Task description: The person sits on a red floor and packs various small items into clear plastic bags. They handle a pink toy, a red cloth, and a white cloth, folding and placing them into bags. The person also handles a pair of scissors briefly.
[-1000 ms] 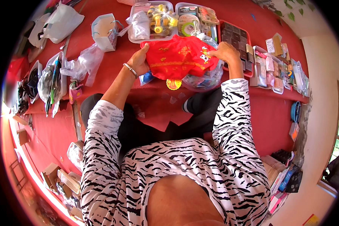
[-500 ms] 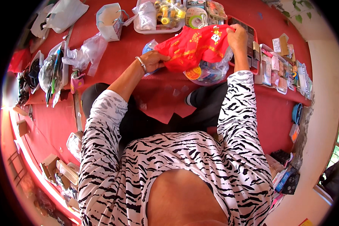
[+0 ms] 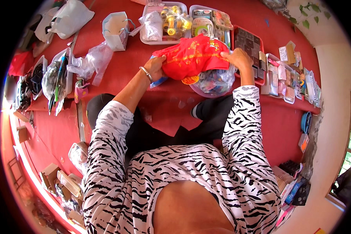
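Note:
A red cloth (image 3: 195, 56) with yellow and white prints is stretched sideways between my hands. My left hand (image 3: 155, 68), with a metal bangle at the wrist, pinches its left end. At the opposite end, my right hand (image 3: 240, 59) grips the upper corner between thumb and fingers. Below the cloth stands a round tub (image 3: 214, 84) full of clear plastic packets, its far part covered by the cloth. A small orange round piece (image 3: 190, 80) shows at the cloth's lower edge. Something blue and plastic (image 3: 159, 81) lies under my left hand, partly hidden.
White trays (image 3: 165, 41) of packaged goods stand beyond the cloth. Right of them is a red tray (image 3: 264, 76) of dark boxes, then small trays (image 3: 286, 95) of packets. A white paper bag (image 3: 115, 33), plastic bags (image 3: 90, 60) and narrow trays (image 3: 69, 74) are at left.
My right hand has come lower and inward, so the cloth's right end has dropped and the cloth hangs less taut. My left hand keeps its hold. The view has shifted slightly.

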A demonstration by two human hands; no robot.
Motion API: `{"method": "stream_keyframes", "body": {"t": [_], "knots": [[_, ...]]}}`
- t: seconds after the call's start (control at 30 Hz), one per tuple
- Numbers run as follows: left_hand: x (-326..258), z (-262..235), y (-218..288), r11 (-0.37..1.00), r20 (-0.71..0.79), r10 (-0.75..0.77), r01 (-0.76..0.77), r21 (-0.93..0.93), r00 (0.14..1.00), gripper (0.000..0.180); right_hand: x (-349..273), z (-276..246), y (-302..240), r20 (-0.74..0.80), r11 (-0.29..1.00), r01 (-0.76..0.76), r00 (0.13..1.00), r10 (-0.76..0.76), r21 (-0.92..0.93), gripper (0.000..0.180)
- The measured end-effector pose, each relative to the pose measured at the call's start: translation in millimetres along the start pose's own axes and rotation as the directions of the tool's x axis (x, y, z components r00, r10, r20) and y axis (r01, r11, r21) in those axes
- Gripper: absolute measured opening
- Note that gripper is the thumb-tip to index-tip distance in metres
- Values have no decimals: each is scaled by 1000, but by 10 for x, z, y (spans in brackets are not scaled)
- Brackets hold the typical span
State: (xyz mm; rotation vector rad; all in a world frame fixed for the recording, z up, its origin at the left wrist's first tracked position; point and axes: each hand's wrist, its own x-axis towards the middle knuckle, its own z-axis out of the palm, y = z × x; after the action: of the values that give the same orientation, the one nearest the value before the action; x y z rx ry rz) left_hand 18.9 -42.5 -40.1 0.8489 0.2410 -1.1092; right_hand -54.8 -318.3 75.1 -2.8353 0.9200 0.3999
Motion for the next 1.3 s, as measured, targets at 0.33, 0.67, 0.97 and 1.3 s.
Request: {"method": "stream_keyframes", "body": {"t": [0.33,0.67,0.97,1.3], "knots": [[-67,68,-112,993,90,21,-31,117,996,34,327,181,342,-213,908,222,965,-152,357,25],[-162,206,-361,967,-1,-15,14,255,1000,34,177,-60,474,-38,892,-40,997,65,450,15],[-315,389,-488,906,190,256,-304,294,948,71,108,-78,417,80,781,5,994,-71,624,17],[-224,266,-438,909,205,196,-256,328,959,76,-26,-187,409,35,577,134,961,-273,806,42]]}}
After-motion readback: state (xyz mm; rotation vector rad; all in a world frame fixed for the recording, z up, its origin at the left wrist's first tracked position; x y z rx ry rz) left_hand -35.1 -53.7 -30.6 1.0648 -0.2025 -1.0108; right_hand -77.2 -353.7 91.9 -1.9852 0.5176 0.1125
